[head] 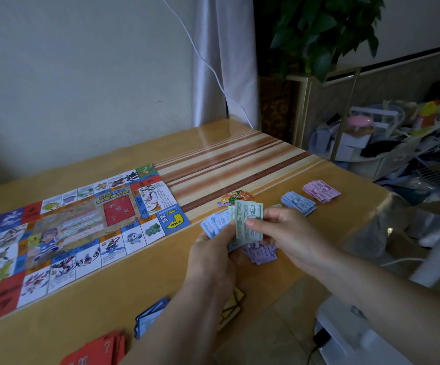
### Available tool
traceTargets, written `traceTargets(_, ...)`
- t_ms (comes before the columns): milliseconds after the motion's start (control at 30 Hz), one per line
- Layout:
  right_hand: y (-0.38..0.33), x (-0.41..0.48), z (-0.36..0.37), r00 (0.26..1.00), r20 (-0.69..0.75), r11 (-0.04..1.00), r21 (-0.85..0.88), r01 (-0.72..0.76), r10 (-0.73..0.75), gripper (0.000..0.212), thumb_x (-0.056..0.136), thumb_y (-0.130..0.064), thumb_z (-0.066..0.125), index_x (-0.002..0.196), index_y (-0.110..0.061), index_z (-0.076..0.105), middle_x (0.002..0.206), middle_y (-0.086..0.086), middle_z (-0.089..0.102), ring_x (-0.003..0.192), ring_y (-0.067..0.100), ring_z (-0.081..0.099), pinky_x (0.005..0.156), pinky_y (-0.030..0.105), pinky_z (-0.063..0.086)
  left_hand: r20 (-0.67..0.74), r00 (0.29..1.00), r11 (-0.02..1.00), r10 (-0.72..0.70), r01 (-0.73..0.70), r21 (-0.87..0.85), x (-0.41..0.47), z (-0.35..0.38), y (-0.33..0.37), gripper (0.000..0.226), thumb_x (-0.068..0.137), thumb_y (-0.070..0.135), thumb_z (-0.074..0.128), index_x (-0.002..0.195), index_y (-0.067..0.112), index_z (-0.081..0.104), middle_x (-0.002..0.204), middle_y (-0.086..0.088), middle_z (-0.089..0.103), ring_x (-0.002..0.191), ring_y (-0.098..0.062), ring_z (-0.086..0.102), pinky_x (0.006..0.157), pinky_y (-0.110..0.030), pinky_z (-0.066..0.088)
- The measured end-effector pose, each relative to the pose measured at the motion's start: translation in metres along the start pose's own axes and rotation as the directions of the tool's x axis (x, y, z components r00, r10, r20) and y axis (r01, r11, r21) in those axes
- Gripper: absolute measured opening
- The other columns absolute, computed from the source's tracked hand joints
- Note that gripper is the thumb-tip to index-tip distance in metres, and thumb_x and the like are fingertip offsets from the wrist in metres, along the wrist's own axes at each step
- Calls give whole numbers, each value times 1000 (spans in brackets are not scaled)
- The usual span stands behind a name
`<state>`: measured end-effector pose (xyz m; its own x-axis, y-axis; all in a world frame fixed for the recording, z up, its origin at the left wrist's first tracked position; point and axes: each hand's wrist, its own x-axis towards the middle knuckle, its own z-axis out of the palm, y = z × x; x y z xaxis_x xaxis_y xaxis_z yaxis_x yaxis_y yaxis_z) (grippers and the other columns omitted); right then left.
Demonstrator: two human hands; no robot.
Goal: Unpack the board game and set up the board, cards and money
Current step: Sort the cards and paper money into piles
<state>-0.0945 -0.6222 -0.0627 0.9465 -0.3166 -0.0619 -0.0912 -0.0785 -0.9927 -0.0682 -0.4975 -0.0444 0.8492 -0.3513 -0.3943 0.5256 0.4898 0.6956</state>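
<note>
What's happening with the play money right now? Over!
Left hand holds fanned notes; right hand pinches top green note. Board unfolded flat; blue pile and pink pile sorted on table. Purple notes lie beneath the hands.

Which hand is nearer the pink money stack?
Right. The right hand, pinching a green note, is down-left of the pink stack; the left hand, holding fanned notes, lies farther left, beyond it.

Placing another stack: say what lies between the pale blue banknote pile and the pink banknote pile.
Head view: only bare yellow table separates pale blue banknote pile from pink banknote pile.
</note>
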Motion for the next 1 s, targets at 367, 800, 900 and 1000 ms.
traceTargets(367, -20, 27, -53, 984, -139, 846, -533, 18, -109, 20, 88, -21, 66, 107, -14, 66, 99, 0, 70, 76, 5, 63, 64, 18, 49, -43, 992, 981, -115, 107, -160, 6, -6, 13, 17, 93, 4, 52, 109, 0, 55, 92, -13, 67, 85, -20, 64, 54, -28, 56)
traceTargets(800, 3, 28, -48, 943, -114, 449, -893, 41, -313, 48, 81, -44, 68, 124, -25, 58, 105, -6, 56, 103, 14, 51, 89, 32, 42, 94, 980, 973, -178, 189, -135, 5, -12, 13, 28, 98, 5, 34, 123, 3, 47, 113, -18, 66, 112, -27, 59, 87, -34, 51)
traceTargets(900, -7, 18, -41, 896, -136, 550, -825, 134, -423, 45, 80, -40, 70, 122, -25, 60, 94, -11, 51, 98, 11, 52, 84, 30, 43, 162, 971, 972, -178, 199, -126, 3, -13, 9, 26, 99, 1, 29, 114, 0, 50, 108, -20, 68, 101, -28, 63, 74, -35, 57)
traceTargets(1000, -15, 1, -24, 903, -79, 688, -677, 263, -423, 16, 83, -31, 69, 96, -22, 67, 76, -16, 54, 73, -7, 54, 64, 11, 38, 186, 972, 985, -146, 161, -68, 4, -14, 4, 26, 99, 0, 32, 115, -1, 53, 106, -17, 70, 97, -26, 66, 64, -29, 60)
